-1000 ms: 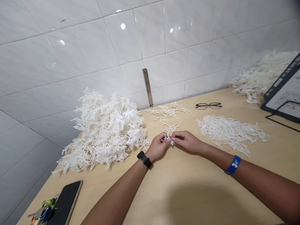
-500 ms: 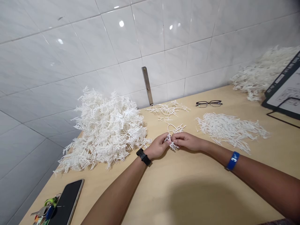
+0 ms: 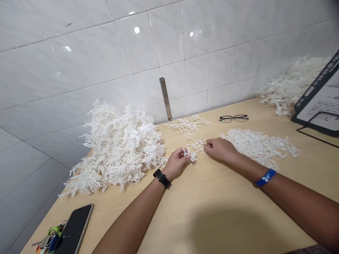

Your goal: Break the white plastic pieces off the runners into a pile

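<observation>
My left hand (image 3: pixel 178 163) is closed round a small white branched plastic sprig (image 3: pixel 192 155), whose thin tips stick out past the thumb. A short way to the right, my right hand (image 3: pixel 220 149) is apart from it with the fingers curled in a pinch; a speck of white shows at the fingertips, too small to make out. Between and behind the hands lie a few loose white sprigs (image 3: pixel 196 143). Left of my left hand rises a big heap of white branched sprigs (image 3: pixel 122 148). A flatter pile of thin white pieces (image 3: pixel 261 145) lies beyond my right hand.
More white strands (image 3: pixel 189 124) lie by the tiled wall, near an upright metal strip (image 3: pixel 165 98). Eyeglasses (image 3: pixel 233 118) rest at the back. At right stand a dark-framed board (image 3: pixel 321 97) and another white heap (image 3: pixel 291 83). A phone (image 3: pixel 74 229) and keys (image 3: pixel 47 241) lie front left.
My right hand has pulled away to the right from my left hand and turned, fingers curled. The left hand keeps the sprig. The view has shifted slightly.
</observation>
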`<move>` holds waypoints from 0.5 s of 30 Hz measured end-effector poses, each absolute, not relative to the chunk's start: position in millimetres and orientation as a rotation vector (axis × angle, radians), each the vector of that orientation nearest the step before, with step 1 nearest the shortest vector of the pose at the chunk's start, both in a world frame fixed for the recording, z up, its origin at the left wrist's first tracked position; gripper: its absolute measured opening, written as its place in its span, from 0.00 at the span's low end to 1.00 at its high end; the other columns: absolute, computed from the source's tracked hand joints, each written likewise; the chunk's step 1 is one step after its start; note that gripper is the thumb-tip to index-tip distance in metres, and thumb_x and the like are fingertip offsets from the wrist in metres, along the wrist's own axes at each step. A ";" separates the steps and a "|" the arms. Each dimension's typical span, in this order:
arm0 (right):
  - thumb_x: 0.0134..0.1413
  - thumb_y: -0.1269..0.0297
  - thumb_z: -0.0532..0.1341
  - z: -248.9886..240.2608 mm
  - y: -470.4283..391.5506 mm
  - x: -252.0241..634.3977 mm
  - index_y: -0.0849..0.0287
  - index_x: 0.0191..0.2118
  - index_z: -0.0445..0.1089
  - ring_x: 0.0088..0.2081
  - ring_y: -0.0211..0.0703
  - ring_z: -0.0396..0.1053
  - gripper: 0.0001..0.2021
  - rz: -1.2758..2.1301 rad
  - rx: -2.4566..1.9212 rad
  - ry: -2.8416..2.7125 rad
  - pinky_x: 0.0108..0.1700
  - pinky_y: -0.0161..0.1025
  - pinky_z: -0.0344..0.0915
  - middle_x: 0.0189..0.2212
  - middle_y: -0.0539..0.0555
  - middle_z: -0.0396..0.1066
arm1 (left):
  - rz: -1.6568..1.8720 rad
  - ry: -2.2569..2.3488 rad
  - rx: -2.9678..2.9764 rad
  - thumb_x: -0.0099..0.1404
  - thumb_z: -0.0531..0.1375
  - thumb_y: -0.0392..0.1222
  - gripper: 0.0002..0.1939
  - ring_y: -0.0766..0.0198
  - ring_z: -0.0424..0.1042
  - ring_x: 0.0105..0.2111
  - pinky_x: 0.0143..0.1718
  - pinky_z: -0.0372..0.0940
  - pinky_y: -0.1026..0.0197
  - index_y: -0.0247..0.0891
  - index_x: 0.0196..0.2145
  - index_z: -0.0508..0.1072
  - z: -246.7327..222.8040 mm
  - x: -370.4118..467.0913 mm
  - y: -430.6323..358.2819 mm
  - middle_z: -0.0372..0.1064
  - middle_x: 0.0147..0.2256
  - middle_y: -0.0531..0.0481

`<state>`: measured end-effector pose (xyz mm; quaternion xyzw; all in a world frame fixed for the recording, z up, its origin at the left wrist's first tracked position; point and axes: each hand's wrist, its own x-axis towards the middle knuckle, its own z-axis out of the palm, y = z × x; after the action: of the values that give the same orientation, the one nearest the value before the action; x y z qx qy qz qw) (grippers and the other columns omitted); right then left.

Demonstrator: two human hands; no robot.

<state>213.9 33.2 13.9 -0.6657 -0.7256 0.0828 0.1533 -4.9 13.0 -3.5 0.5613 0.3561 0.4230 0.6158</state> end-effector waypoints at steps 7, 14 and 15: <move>0.61 0.62 0.51 26.8 24.4 214.2 0.62 0.36 0.69 0.30 0.47 0.67 0.12 -0.157 -1.975 -2.096 0.30 0.40 0.48 0.32 0.62 0.72 | 0.966 0.869 1.303 0.51 0.70 0.50 0.21 0.69 0.62 0.30 0.32 0.56 0.64 0.33 0.33 0.69 -4.2 -2.6 12.7 0.66 0.30 0.51; 0.62 0.55 0.54 21.3 3.0 179.0 0.58 0.31 0.67 0.31 0.41 0.63 0.13 0.537 -1.281 -2.136 0.32 0.35 0.54 0.29 0.52 0.69 | 0.964 0.912 1.502 0.59 0.64 0.46 0.12 0.67 0.62 0.31 0.35 0.58 0.63 0.34 0.34 0.70 -6.1 -4.0 12.4 0.66 0.30 0.51; 0.60 0.54 0.56 17.5 2.8 176.1 0.58 0.29 0.66 0.30 0.40 0.62 0.15 0.577 -1.246 -2.150 0.32 0.35 0.53 0.27 0.51 0.67 | 0.955 0.899 1.544 0.60 0.63 0.45 0.11 0.67 0.63 0.31 0.36 0.58 0.63 0.33 0.33 0.70 -5.3 -4.1 11.9 0.67 0.31 0.51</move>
<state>176.1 2.8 17.5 -0.4674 -0.8063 0.2165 0.2908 -4.1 11.9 -5.3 0.6467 0.3766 0.3998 0.5293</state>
